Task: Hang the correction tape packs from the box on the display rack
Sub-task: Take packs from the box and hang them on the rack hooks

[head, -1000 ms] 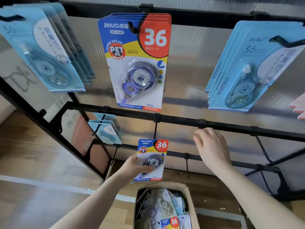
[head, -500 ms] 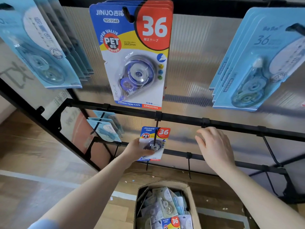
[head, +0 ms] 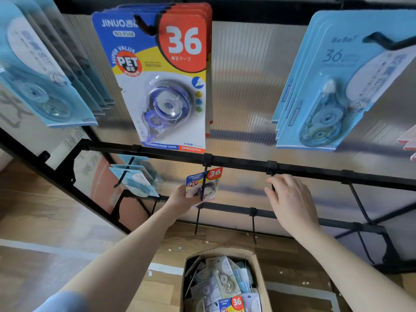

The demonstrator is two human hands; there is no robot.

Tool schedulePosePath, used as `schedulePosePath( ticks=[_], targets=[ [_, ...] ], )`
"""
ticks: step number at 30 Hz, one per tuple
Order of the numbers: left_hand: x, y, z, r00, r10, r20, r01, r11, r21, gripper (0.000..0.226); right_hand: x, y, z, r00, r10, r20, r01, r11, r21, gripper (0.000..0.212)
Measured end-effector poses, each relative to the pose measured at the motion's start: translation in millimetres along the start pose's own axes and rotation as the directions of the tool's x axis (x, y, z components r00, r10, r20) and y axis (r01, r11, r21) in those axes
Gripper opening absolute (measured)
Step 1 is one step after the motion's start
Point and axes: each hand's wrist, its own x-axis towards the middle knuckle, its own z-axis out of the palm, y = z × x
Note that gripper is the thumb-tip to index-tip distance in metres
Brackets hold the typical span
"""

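My left hand (head: 180, 200) grips a blue, red and yellow correction tape pack (head: 203, 183) by its lower left edge. The pack is up against a black hook (head: 204, 179) under the rack's middle bar (head: 315, 171); the hook crosses the pack's front. My right hand (head: 290, 199) is raised at the neighbouring hook (head: 272, 181) under the same bar, fingers loosely curled around it. The open cardboard box (head: 258, 262) stands on the floor below, holding several more packs.
A stack of matching blue-red packs (head: 162, 82) hangs on the top row, with light blue packs left (head: 45, 82) and right (head: 333, 93). More light blue packs (head: 137, 179) hang lower left. Bare hooks (head: 254, 226) stick out of the lower bar. Wood floor lies around the box.
My left hand has lifted the pack from just above the box up to the hook under the middle bar. My right hand stayed near the neighbouring hook.
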Motion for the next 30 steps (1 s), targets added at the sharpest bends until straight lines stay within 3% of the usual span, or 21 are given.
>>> schedulePosePath(
  ticks=[11,19,22,30],
  targets=[
    [-22,-9,-23,0.986,0.022,-0.167,-0.007,0.996,0.09,0.049,-8,-11,-9,0.998,0.034,0.045,-0.034,0.999,-0.006,0.026],
    [-57,-28,-17,0.974,0.064,-0.215,-0.011,0.971,0.238,0.055,-37,-21,-12,0.993,0.092,0.08,-0.097,0.994,0.059,0.049],
    [-72,-35,-7,0.969,0.119,-0.215,-0.045,0.946,0.321,0.055,-52,-18,-10,0.991,0.097,0.097,-0.104,0.992,0.068,0.064],
    [-100,-65,45,0.927,0.277,-0.254,-0.123,0.862,0.491,0.058,-98,14,15,0.974,0.14,0.178,-0.155,0.985,0.076,0.06]
  ],
)
